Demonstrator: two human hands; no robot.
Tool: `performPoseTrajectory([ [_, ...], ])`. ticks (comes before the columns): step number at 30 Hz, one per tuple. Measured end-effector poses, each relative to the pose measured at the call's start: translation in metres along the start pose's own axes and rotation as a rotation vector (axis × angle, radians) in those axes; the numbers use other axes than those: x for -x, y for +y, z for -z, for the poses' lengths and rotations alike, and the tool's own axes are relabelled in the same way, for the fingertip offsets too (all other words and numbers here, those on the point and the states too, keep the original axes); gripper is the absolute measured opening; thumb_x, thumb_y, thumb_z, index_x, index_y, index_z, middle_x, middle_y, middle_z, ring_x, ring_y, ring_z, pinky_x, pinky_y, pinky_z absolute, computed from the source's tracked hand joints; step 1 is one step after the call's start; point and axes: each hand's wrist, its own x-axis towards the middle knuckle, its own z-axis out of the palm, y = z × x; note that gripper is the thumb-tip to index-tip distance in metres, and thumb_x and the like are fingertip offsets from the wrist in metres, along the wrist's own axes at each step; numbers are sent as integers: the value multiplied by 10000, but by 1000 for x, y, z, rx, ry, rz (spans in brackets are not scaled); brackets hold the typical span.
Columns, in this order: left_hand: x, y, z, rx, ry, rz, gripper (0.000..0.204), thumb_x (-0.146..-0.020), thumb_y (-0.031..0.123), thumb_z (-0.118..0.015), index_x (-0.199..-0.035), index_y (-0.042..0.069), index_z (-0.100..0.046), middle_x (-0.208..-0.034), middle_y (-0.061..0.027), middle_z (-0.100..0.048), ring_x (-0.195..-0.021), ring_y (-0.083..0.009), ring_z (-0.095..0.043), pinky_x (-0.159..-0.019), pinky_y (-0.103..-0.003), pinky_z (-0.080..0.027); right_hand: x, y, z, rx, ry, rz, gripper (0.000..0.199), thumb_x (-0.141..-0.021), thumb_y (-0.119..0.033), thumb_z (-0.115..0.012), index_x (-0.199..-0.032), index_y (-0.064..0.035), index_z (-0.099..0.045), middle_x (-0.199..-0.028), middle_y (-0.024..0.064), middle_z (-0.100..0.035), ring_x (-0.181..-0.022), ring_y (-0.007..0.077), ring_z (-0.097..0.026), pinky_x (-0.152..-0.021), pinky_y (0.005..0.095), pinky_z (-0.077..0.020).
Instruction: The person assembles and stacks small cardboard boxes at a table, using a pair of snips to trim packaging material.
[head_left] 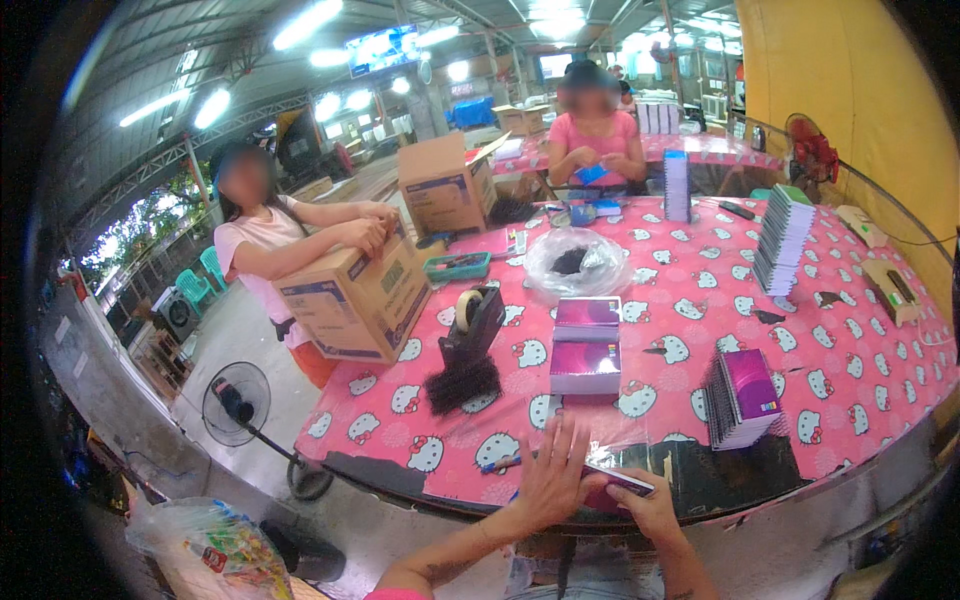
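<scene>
At the table's near edge my right hand [652,505] grips a thin purple notebook [610,480] by its right side. My left hand [550,478] lies over the notebook's left part with fingers stretched out, hiding much of it. A blue pen-like stick [500,465] pokes out left of my left hand. Just beyond my hands stand two side-by-side stacks of purple notebooks [586,365]. To the right is a leaning stack of spiral-bound purple notebooks [748,385].
A black tape dispenser [472,325] and dark wire combs [462,385] sit left on the pink patterned table [680,270]. Beyond are a plastic bag [577,262], a green tray [457,266] and a tall notebook stack [784,240]. One co-worker leans on a carton [350,290]; another sits opposite.
</scene>
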Motion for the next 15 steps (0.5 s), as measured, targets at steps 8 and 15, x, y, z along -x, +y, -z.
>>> performPoseTrajectory([
  [8,16,14,-5,66,-101,-97,890,-962,656,-420,-1547,-4,-301,-1625,-231,-252,-1509,-420,-196,-1156,-683,4,2,-9,3,23,39,-57,272,-875,-75,-755,-1133,6,-730,-904,19,-713,-749,87,-627,-658,221,-505],
  [15,37,33,-6,244,-91,-147,962,-925,684,-460,-1538,-38,-292,-1592,-254,-295,-1499,-410,-226,-1154,-671,-85,10,-17,7,3,36,-114,302,-886,-70,-757,-1176,2,-714,-953,39,-729,-834,102,-652,-747,244,-536],
])
